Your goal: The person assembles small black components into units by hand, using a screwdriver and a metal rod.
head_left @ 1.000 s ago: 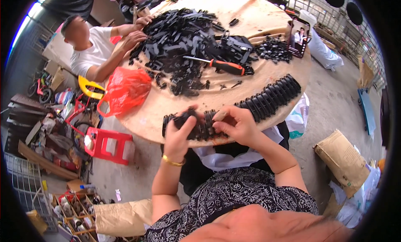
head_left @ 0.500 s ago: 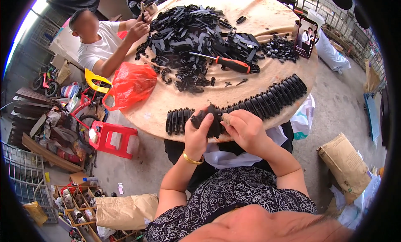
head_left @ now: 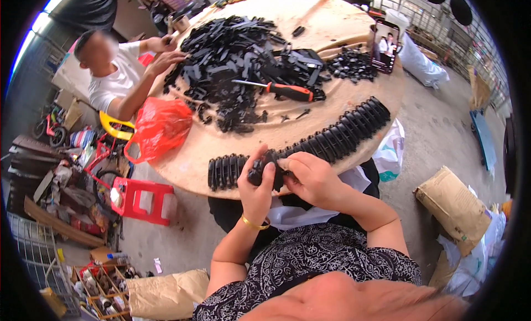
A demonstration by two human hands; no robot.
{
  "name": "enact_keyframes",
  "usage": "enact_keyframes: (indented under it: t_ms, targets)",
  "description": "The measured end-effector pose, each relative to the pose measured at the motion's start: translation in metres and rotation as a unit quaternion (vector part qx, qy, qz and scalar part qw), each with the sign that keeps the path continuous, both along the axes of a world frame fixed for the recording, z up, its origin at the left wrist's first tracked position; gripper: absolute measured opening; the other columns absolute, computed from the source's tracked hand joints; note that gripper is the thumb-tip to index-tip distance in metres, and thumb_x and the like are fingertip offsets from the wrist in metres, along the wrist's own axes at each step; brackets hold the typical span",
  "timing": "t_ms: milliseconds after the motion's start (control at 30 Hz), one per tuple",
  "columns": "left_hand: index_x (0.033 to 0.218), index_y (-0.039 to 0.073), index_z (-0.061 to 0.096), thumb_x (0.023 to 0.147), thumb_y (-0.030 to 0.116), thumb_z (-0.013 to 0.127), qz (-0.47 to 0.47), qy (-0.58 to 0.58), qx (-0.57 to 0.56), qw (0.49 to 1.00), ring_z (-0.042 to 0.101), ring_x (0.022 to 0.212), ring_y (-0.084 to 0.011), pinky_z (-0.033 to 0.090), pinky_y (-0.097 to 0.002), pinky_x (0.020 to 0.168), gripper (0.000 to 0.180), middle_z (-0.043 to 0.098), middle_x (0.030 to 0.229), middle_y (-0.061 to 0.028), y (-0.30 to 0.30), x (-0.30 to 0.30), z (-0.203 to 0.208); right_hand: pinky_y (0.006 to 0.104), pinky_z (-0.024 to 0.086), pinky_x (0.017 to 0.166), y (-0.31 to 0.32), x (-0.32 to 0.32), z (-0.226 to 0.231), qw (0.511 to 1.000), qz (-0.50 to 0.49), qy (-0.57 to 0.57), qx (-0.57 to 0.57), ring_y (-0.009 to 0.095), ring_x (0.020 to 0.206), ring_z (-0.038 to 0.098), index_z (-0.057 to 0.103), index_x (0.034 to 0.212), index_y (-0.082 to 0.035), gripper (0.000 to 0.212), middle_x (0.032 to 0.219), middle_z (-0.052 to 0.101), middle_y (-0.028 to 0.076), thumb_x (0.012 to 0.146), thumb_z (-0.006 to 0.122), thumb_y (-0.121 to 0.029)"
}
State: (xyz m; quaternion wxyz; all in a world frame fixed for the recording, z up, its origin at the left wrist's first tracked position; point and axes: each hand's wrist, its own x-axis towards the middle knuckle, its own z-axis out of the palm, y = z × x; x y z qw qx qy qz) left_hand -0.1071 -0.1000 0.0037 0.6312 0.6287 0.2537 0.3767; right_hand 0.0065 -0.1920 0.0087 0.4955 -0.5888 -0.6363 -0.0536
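My left hand [head_left: 258, 184], with a gold bangle at its wrist, is closed round a black plastic part [head_left: 269, 166] at the table's near edge. The fingertips of my right hand [head_left: 316, 178] are pinched together against the part's right side; whether a small piece is between them I cannot make out. A long curved row of matching black plastic parts [head_left: 345, 130] runs away to the right behind my right hand. To the left of my hands stands a shorter row of black parts [head_left: 223, 172].
A large heap of black plastic pieces [head_left: 227, 58] covers the table's middle, with a red-handled screwdriver [head_left: 290, 92] at its edge. A propped phone [head_left: 385, 47] stands beyond a smaller heap [head_left: 351, 65]. A red plastic bag [head_left: 161, 128] lies near a co-worker [head_left: 113, 72]. A red stool [head_left: 145, 200] stands left.
The view has shifted, so the table appears further left and lower. My hands stay on the black part, which has turned somewhat. The co-worker's hands have come down toward the heap.
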Motion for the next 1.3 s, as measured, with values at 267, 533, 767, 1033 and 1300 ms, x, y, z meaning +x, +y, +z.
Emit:
enact_keyframes:
  t_ms: [267,533,767,1033,1300]
  targets:
    - [0.102,-0.001,0.057,0.078,0.011,0.065,-0.007,0.026,-0.006,1.000,0.047,0.076,-0.0076,0.039,-0.0196,0.070,0.028,0.053,0.084,-0.0005,-0.008,0.003,0.001,0.0259,0.044,0.057,-0.016,-0.005,-0.008,0.973,-0.030,-0.214,-0.074,0.018,0.063,0.051,0.051,0.079,0.001,0.017,0.068,0.046,0.007,0.071,0.054,-0.013]
    - [0.105,0.000,0.053,0.080,0.009,0.062,0.077,-0.022,0.091,0.993,0.046,0.076,-0.0072,0.039,-0.0193,0.069,0.029,0.051,0.085,-0.0010,-0.017,0.011,0.010,0.0292,0.047,0.060,-0.020,-0.023,-0.012,0.986,-0.033,-0.154,-0.050,0.024,0.069,0.054,0.049,0.104,0.012,0.040,0.080,0.052,0.013,0.070,0.053,-0.009]
    - [0.103,0.001,0.053,0.077,0.008,0.065,0.000,-0.078,0.010,0.997,0.052,0.079,-0.0109,0.043,-0.0237,0.067,0.029,0.055,0.090,-0.0044,-0.022,-0.004,0.000,0.0356,0.048,0.069,-0.020,0.008,0.014,0.992,-0.074,-0.042,-0.096,0.030,0.080,0.058,0.051,0.107,0.003,0.039,0.095,0.056,0.016,0.069,0.052,-0.003]
    - [0.115,0.003,0.047,0.071,0.030,0.066,-0.310,0.241,0.500,0.772,0.052,0.097,-0.0298,0.042,-0.0387,0.081,0.055,0.052,0.109,-0.0156,-0.043,0.000,-0.092,0.0344,0.047,0.069,0.064,0.058,0.007,0.969,-0.055,-0.175,-0.167,0.029,0.081,0.057,0.052,0.090,0.001,0.019,0.088,0.054,0.013,0.071,0.051,-0.001]
    - [0.115,0.005,0.051,0.069,0.032,0.068,-0.488,0.303,0.149,0.805,0.057,0.089,-0.0269,0.046,-0.0367,0.075,0.057,0.057,0.104,-0.0151,-0.011,-0.026,-0.048,0.0308,0.048,0.071,0.129,0.060,-0.008,0.898,-0.025,-0.340,-0.279,0.026,0.081,0.058,0.058,0.076,0.002,0.011,0.084,0.055,0.016,0.070,0.052,-0.003]
